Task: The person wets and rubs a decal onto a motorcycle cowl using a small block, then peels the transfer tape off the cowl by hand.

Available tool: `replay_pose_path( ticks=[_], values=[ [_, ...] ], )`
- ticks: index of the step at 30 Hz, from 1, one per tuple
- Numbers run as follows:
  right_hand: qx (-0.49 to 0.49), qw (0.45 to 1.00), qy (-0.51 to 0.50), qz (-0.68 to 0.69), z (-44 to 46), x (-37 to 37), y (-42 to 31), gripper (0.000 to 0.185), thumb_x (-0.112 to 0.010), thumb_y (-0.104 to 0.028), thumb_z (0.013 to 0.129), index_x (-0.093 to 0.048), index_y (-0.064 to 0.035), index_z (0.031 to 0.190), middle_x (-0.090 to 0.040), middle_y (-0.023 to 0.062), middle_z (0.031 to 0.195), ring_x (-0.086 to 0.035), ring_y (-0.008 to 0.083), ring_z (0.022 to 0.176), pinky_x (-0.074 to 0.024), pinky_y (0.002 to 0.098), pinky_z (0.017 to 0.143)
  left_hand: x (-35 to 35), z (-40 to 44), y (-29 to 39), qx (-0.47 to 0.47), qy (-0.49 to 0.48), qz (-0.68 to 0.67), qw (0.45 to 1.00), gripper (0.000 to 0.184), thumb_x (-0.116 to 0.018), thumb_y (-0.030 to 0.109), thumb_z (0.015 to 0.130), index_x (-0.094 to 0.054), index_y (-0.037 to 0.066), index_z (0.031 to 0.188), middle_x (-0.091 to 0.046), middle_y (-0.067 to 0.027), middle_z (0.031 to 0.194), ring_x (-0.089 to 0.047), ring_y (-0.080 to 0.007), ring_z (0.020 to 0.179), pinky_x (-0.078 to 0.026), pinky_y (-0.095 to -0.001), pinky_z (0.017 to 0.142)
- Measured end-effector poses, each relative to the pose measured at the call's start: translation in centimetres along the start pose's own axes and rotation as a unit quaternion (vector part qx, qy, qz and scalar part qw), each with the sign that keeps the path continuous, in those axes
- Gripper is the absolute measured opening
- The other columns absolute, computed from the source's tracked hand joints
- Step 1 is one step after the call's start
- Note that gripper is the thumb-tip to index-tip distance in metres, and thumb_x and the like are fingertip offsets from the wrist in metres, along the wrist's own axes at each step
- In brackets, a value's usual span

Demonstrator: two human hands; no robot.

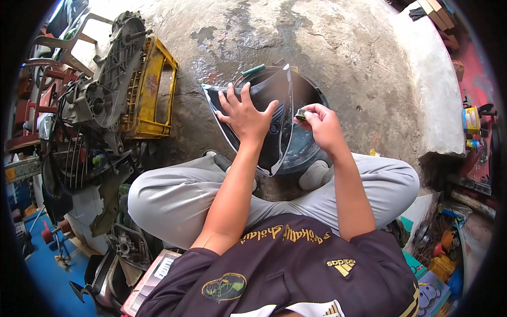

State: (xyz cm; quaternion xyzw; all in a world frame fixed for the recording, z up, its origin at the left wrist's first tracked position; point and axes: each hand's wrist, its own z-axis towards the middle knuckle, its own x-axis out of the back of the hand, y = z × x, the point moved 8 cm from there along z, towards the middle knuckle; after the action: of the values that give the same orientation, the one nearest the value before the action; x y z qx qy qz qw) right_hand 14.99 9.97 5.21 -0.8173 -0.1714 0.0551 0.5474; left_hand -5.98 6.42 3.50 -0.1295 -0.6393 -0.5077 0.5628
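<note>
A glossy black motorcycle body panel [261, 154] with pale edges and a round emblem rests over a dark round basin [309, 153] between my knees. My left hand [245, 117] lies on the panel with fingers spread wide. At the panel's right edge, my right hand [325, 127] pinches a small dark greenish piece [302, 114] between thumb and fingers. Its exact kind cannot be made out. Water shows in the basin, and the panel hides much of its left side.
A green cylindrical object [253, 70] sits by the basin's far rim. To the left stand a yellow crate [165, 90] and a large metal engine casing [108, 79]. Wet concrete floor [364, 74] spreads ahead. A raised concrete ledge [435, 100] runs along the right.
</note>
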Motion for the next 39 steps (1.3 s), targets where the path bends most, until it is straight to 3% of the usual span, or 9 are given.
replay_pose_path(
  ticks=[5,10,15,19,20,22,27,32,39],
  values=[
    [-0.093,0.96,0.149,0.22,4.4,1.8,5.8,0.019,-0.05,-0.01,0.108,-0.063,0.0006,0.116,-0.075,0.0153,0.104,-0.074,0.022,0.094,-0.0592,0.0333,0.084,-0.1,0.1,0.1,0.008,-0.002,0.012,1.0,0.093,-0.089,0.067,0.069,-0.059,0.022,0.144,-0.041,-0.0138,0.161,-0.028,-0.0416,0.156,-0.025,-0.0758,0.116],
    [-0.22,0.839,0.175,0.465,12.7,-0.2,23.6,0.025,-0.042,-0.007,0.103,-0.061,0.0027,0.114,-0.07,0.0204,0.108,-0.071,0.0328,0.087,-0.0629,0.0437,0.079,0.1,0.1,0.1,0.003,0.0,0.007,1.0,0.093,-0.089,0.066,0.069,-0.059,0.021,0.144,-0.041,-0.0134,0.161,-0.028,-0.0418,0.156,-0.026,-0.0762,0.116],
    [-0.284,0.835,0.287,0.374,12.0,0.9,30.7,0.029,-0.041,-0.011,0.102,-0.066,0.0033,0.105,-0.072,0.0244,0.1,-0.073,0.0384,0.09,-0.0644,0.0531,0.087,0.0,0.2,0.2,0.004,-0.003,-0.003,1.0,0.092,-0.089,0.065,0.069,-0.059,0.021,0.144,-0.041,-0.0134,0.161,-0.029,-0.0417,0.156,-0.026,-0.0763,0.116],
    [-0.256,0.793,0.258,0.488,10.3,1.6,22.3,0.024,-0.045,-0.008,0.102,-0.067,0.0012,0.104,-0.073,0.0192,0.095,-0.073,0.0325,0.08,-0.0634,0.0473,0.083,0.0,0.2,0.1,0.009,-0.006,0.001,1.0,0.091,-0.089,0.065,0.07,-0.059,0.021,0.144,-0.041,-0.0134,0.161,-0.029,-0.0415,0.155,-0.026,-0.0766,0.116],
    [-0.213,0.816,0.189,0.502,11.1,2.4,21.5,0.019,-0.046,-0.01,0.105,-0.058,-0.0001,0.117,-0.07,0.0163,0.093,-0.073,0.0293,0.078,-0.0655,0.044,0.076,0.0,0.1,0.1,0.008,-0.007,0.001,1.0,0.091,-0.089,0.065,0.07,-0.059,0.021,0.144,-0.041,-0.0134,0.161,-0.029,-0.0415,0.155,-0.025,-0.0767,0.116],
    [-0.079,0.889,0.129,0.433,9.1,2.9,14.0,0.017,-0.048,-0.01,0.106,-0.061,-0.0018,0.112,-0.071,0.0122,0.091,-0.073,0.0269,0.078,-0.0642,0.0396,0.082,-0.1,0.0,-0.1,0.007,-0.005,0.001,1.0,0.091,-0.089,0.066,0.07,-0.059,0.021,0.143,-0.041,-0.0136,0.161,-0.029,-0.0417,0.155,-0.026,-0.077,0.115],
    [-0.076,0.967,0.068,0.233,3.3,0.4,2.3,0.016,-0.052,-0.008,0.106,-0.065,-0.0014,0.112,-0.074,0.0099,0.094,-0.074,0.0213,0.083,-0.0613,0.0347,0.081,0.0,0.1,0.2,0.002,0.002,0.005,1.0,0.092,-0.089,0.067,0.069,-0.059,0.021,0.143,-0.041,-0.0138,0.161,-0.029,-0.0419,0.155,-0.026,-0.0771,0.115],
    [-0.088,0.996,0.008,-0.007,0.9,-1.1,1.6,0.017,-0.054,-0.005,0.106,-0.066,0.0007,0.115,-0.076,0.0105,0.1,-0.075,0.0164,0.087,-0.0578,0.03,0.079,0.0,0.1,0.1,-0.006,0.007,0.002,1.0,0.091,-0.089,0.066,0.069,-0.059,0.021,0.142,-0.041,-0.0136,0.16,-0.028,-0.0423,0.155,-0.026,-0.077,0.115],
    [-0.13,0.966,0.138,0.176,3.6,2.1,7.4,0.019,-0.049,-0.01,0.108,-0.064,-0.0021,0.116,-0.076,0.0131,0.104,-0.073,0.0204,0.093,-0.0559,0.0364,0.085,0.1,0.2,0.3,0.007,-0.018,0.0,1.0,0.089,-0.091,0.064,0.069,-0.059,0.022,0.14,-0.04,-0.0138,0.16,-0.028,-0.0425,0.155,-0.027,-0.0762,0.115]
  ],
)
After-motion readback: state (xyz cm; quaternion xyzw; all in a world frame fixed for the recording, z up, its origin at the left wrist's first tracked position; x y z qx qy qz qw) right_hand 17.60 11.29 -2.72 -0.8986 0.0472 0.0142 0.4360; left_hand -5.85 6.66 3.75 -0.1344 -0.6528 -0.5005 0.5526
